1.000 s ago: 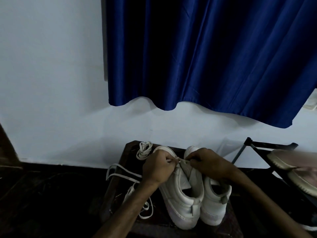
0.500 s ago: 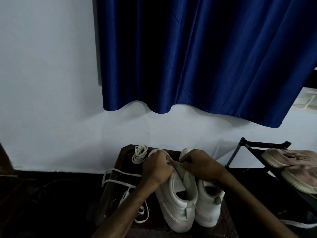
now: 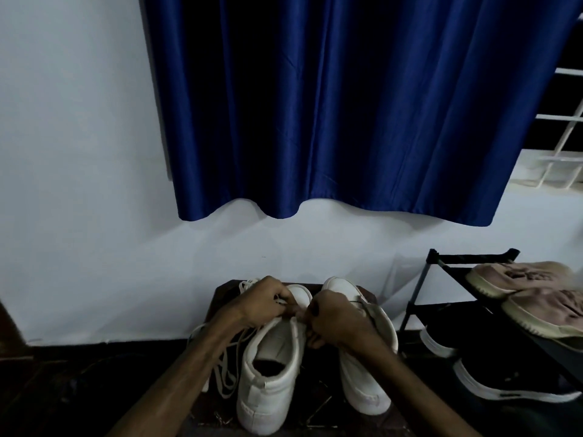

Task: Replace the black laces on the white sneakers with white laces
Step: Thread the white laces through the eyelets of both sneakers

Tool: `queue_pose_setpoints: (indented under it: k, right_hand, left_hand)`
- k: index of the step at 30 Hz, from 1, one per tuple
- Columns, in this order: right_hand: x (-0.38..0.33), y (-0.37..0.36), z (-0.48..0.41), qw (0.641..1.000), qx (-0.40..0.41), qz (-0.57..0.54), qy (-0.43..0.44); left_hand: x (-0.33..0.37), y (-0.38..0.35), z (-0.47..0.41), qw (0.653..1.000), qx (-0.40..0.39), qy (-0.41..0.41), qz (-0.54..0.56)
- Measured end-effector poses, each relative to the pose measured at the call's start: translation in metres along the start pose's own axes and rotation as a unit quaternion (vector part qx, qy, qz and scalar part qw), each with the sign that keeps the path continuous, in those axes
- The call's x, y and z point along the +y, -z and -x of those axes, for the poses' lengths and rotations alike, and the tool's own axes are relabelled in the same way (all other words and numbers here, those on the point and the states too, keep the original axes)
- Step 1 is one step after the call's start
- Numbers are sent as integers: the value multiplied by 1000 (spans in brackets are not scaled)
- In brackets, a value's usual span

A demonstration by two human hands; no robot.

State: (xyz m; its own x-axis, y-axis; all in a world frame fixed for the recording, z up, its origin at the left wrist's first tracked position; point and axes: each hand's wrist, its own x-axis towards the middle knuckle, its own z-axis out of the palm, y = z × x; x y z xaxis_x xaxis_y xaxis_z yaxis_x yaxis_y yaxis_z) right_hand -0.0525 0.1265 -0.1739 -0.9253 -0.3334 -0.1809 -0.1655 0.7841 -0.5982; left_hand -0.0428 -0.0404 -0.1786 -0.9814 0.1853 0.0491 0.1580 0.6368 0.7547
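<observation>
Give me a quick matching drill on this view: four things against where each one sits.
Things:
1 loose white laces
2 tan shoes
3 blue curtain
4 black shoes

Places:
A on the top shelf of the rack
B hanging, upper middle of view
C just left of the white sneakers
D below the rack's top shelf

Pairs: 1-C; 2-A; 3-B; 4-D

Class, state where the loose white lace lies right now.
Head view, lower centre: the loose white lace lies on the dark stool, left of the left white sneaker.
</observation>
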Motion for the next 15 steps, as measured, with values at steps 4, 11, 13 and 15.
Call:
queue_pose_setpoints:
  k: [4, 11, 13, 15]
  right_hand:
    - [3, 0, 3, 999, 31, 36, 26]
    - [-9, -4, 23, 978, 78, 165, 99]
    - [-10, 2, 28, 979, 97, 144, 107]
    - [-10, 6, 30, 980, 95, 139, 106]
  left_hand:
    - [4, 1, 0, 999, -32, 9, -10]
    - [12, 5, 5, 997, -37, 20, -69]
    - [17, 6, 4, 996, -41, 38, -63]
    - [21, 2, 6, 995, -47, 52, -66]
